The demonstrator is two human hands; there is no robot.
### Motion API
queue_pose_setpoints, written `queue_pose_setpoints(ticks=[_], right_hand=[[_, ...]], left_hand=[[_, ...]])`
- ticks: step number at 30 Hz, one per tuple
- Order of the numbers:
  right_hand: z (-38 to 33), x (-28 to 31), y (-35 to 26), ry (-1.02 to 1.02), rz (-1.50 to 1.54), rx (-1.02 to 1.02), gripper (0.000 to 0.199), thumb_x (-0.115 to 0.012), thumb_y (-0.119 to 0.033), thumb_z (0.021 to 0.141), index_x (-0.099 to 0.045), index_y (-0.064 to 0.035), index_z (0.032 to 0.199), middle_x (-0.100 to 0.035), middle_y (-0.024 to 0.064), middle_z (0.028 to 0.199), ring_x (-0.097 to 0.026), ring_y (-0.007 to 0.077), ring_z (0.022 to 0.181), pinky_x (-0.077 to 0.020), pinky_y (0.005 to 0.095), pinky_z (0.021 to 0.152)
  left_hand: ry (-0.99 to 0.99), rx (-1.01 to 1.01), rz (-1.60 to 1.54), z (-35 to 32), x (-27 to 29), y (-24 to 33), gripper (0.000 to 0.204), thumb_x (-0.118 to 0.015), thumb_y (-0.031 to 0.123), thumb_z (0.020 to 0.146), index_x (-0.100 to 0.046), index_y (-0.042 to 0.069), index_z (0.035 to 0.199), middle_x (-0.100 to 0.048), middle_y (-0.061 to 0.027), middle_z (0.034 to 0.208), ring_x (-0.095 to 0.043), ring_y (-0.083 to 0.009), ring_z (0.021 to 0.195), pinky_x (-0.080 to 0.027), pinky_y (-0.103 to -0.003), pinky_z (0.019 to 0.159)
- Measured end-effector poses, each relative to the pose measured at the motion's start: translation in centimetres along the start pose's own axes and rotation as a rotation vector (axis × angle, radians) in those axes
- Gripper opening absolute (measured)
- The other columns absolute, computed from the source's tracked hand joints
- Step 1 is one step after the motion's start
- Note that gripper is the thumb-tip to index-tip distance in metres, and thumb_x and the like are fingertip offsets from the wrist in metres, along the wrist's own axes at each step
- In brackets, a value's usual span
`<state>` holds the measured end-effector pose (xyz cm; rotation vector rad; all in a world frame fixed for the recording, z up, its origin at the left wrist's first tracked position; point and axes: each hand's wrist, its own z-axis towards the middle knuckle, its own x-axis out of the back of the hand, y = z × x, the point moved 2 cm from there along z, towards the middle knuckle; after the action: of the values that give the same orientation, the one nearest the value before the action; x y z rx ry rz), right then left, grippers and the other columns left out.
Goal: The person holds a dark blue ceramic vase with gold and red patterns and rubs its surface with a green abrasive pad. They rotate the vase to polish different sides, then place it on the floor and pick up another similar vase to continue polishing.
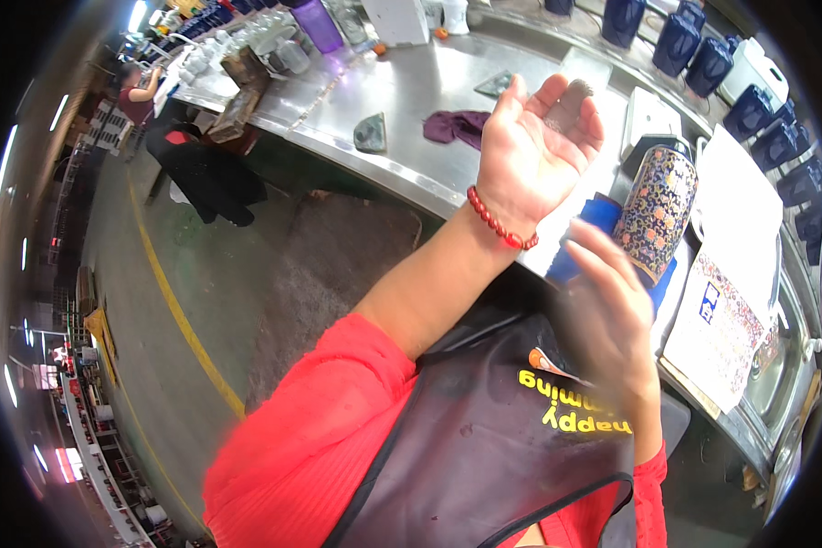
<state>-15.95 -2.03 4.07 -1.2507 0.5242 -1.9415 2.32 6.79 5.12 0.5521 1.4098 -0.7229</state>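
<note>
Possibly, a careless swing of the right hand (612,306), its grip too blurred to tell, could topple the floral canister (659,208) just right of its fingers; the left hand (537,155) has its grip apart.

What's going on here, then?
The person's left hand is palm up, with what looks like a small greyish lump at its fingers. The right hand, blurred, is beside a dark floral-patterned cylinder; whether they touch is unclear. A purple cloth lies on the metal workbench.
</note>
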Motion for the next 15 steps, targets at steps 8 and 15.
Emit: queue_pose_setpoints(ticks=[8, 15], right_hand=[[1.8, -6.0, -0.1, 0.142, 1.361, -0.359, 0.049, -0.063, -0.013, 0.101, -0.047, 0.003, 0.145, -0.064, 0.0099, 0.121, -0.063, 0.0131, 0.099, -0.0536, 0.0299, 0.088], [0.7, -5.1, 0.5, 0.096, 1.516, -0.337, 0.056, -0.077, -0.026, 0.088, -0.051, -0.0003, 0.131, -0.062, 0.0113, 0.12, -0.066, 0.02, 0.102, -0.0547, 0.0333, 0.09]], left_hand=[[-0.422, 0.159, -0.005, -5.1, -2.2, -2.0, 0.064, -0.043, 0.061, 0.103, -0.065, 0.008, 0.131, -0.065, -0.017, 0.135, -0.059, -0.0313, 0.122, -0.043, -0.045, 0.109], [-0.526, 0.356, -0.068, -8.3, -2.1, -3.1, 0.07, -0.041, 0.079, 0.094, -0.063, 0.012, 0.102, -0.06, -0.0024, 0.083, -0.043, -0.0106, 0.052, -0.032, -0.027, 0.044]])
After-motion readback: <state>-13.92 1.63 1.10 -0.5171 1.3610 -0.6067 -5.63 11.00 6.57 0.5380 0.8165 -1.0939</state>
